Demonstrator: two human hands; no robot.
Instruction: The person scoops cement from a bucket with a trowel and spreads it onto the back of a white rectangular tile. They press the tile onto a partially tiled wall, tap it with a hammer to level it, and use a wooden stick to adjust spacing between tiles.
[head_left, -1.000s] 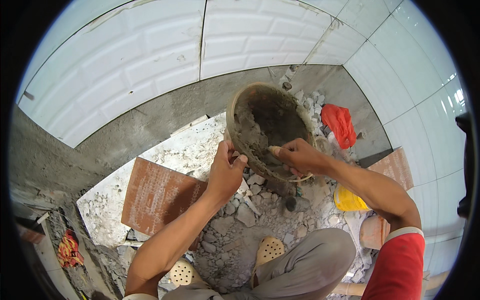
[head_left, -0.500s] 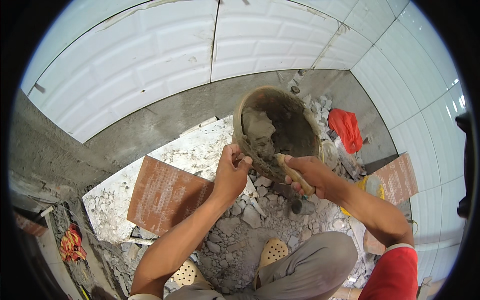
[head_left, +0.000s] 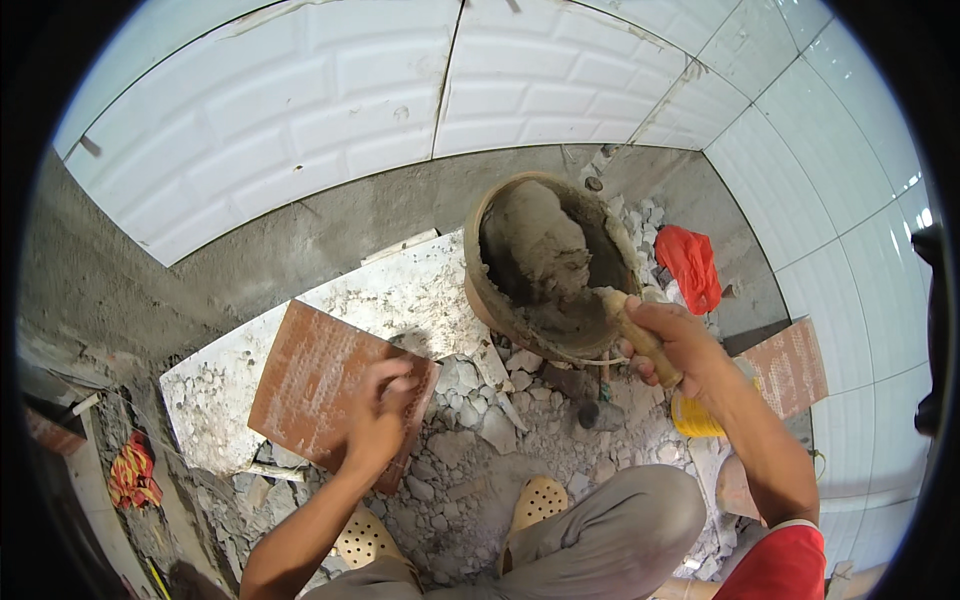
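My right hand grips the wooden handle of a trowel whose blade is hidden under a lump of wet grey mortar inside a round, cement-caked bucket. The bucket stands on rubble toward the upper middle. My left hand is off the bucket, over a brown tile with a whitish-streaked surface; its fingers are curled and blurred, and I cannot tell whether they touch the tile. The tile lies on a dusty white board.
Broken rubble surrounds my sandals. A red plastic bag, a yellow container and another brown tile lie at the right. White tiled walls rise at back and right. A patterned cloth is at far left.
My left hand has left the bucket rim and moved down and left over the brown tile. My right hand has moved rightward, and the mortar lump in the bucket looks lifted and larger.
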